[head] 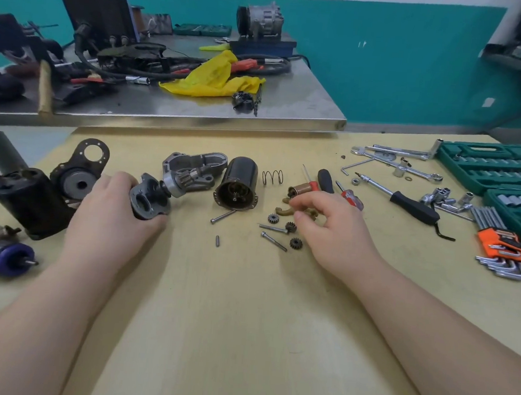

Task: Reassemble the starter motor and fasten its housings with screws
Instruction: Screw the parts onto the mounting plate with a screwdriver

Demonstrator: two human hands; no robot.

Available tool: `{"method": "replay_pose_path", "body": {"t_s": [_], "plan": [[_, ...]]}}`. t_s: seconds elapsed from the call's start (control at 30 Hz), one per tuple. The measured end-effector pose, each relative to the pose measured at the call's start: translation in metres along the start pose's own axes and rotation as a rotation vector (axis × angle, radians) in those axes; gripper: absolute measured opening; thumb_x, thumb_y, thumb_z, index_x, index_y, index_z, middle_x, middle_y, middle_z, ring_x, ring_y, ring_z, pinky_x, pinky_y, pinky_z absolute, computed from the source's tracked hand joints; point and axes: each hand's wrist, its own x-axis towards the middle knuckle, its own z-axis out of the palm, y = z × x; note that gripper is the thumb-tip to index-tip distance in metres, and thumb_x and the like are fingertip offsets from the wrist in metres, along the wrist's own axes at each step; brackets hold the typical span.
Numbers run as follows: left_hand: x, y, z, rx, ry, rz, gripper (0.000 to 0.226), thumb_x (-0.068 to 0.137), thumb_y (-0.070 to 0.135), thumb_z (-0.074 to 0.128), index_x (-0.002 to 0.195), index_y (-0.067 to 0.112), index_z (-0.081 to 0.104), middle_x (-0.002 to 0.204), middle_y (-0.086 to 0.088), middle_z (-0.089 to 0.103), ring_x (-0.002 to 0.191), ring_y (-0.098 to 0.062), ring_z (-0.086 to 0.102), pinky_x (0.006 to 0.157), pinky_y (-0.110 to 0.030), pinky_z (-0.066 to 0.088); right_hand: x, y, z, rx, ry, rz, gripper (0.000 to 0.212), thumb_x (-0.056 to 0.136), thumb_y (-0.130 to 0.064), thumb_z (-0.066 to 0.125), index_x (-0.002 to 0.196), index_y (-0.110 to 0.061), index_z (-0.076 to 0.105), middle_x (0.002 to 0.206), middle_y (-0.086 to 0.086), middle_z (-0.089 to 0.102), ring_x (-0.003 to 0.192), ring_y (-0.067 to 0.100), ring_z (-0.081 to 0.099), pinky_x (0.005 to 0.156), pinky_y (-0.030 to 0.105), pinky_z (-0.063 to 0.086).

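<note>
My left hand [110, 214] grips a grey gear housing [149, 200] with a pinion shaft [180, 183] sticking out of it, held on the yellow table [245, 304]. My right hand [328, 223] hovers over the small parts, fingers curled around a tan fork lever [284, 212]; the grip itself is hidden. Below it lie small planet gears [296, 243] and loose screws [274, 241]. Behind stand a black solenoid body [238, 183], an aluminium nose housing [198, 165], a spring [272, 177] and a copper plunger [299, 190]. At left are the black motor casing [31, 199], an end plate [84, 169] and the armature [2, 255].
Screwdrivers [326, 182], a ratchet handle [407, 201], spanners [394, 157], orange hex keys [502, 248] and green socket cases [495, 170] fill the right side. A steel bench [197, 106] with a yellow bag, cables and a compressor stands behind.
</note>
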Motion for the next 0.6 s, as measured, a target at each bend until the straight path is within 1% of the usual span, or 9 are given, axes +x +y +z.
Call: {"method": "replay_pose_path", "body": {"t_s": [0.07,0.1,0.17,0.27,0.4,0.5,0.6], "plan": [[0.000,-0.001,0.003,0.017,-0.075,-0.003,0.065,0.076,0.053,0.087,0.114,0.024,0.043,0.110,0.001,0.044,0.101,-0.030,0.053,0.078,-0.044,0.045,0.000,0.000,0.001,0.004,-0.001,0.007,0.022,0.100,-0.017,0.068,0.112,-0.034,0.077,0.104,-0.032,0.063,0.116,0.004,0.056,0.089,0.003,0.034],[0.000,-0.001,0.004,0.017,-0.099,-0.004,0.067,0.076,0.054,0.087,0.115,0.022,0.041,0.112,0.000,0.042,0.104,-0.032,0.053,0.079,-0.044,0.044,0.000,0.001,0.001,0.006,-0.003,0.010,0.022,0.100,-0.018,0.068,0.112,-0.034,0.077,0.104,-0.032,0.063,0.116,0.004,0.057,0.089,0.004,0.034],[0.000,0.000,0.007,0.004,-0.118,-0.006,0.067,0.077,0.054,0.087,0.111,0.022,0.038,0.113,-0.003,0.040,0.105,-0.032,0.050,0.081,-0.043,0.041,0.001,0.001,0.002,0.004,-0.004,0.010,0.022,0.100,-0.018,0.067,0.113,-0.034,0.077,0.104,-0.033,0.063,0.116,0.005,0.057,0.090,0.004,0.034],[-0.001,0.001,0.010,-0.032,-0.136,-0.016,0.064,0.081,0.053,0.084,0.110,0.022,0.036,0.115,-0.003,0.039,0.103,-0.027,0.044,0.083,-0.041,0.039,0.001,0.001,0.001,0.003,0.002,0.008,0.022,0.100,-0.018,0.067,0.112,-0.033,0.077,0.104,-0.033,0.063,0.117,0.006,0.057,0.091,0.007,0.035],[-0.002,0.003,0.012,-0.075,-0.138,-0.055,0.062,0.083,0.049,0.083,0.116,0.022,0.037,0.116,0.000,0.035,0.110,-0.028,0.045,0.087,-0.042,0.039,0.001,0.002,0.002,0.006,0.001,0.013,0.022,0.100,-0.018,0.067,0.112,-0.034,0.076,0.103,-0.034,0.062,0.116,0.005,0.057,0.089,0.004,0.034],[-0.003,0.006,0.010,-0.095,-0.135,-0.063,0.061,0.082,0.046,0.084,0.112,0.028,0.034,0.116,0.001,0.037,0.106,-0.023,0.042,0.087,-0.041,0.039,0.002,0.003,0.003,0.008,-0.001,0.017,0.022,0.100,-0.018,0.067,0.111,-0.035,0.076,0.104,-0.034,0.063,0.116,0.005,0.057,0.089,0.005,0.034],[-0.005,0.008,0.008,-0.128,-0.111,-0.065,0.058,0.079,0.044,0.084,0.111,0.030,0.038,0.115,0.001,0.041,0.106,-0.023,0.046,0.085,-0.041,0.040,0.002,0.003,0.002,0.015,0.002,0.021,0.022,0.100,-0.018,0.068,0.111,-0.034,0.077,0.103,-0.034,0.063,0.115,0.005,0.057,0.090,0.005,0.035]]}}
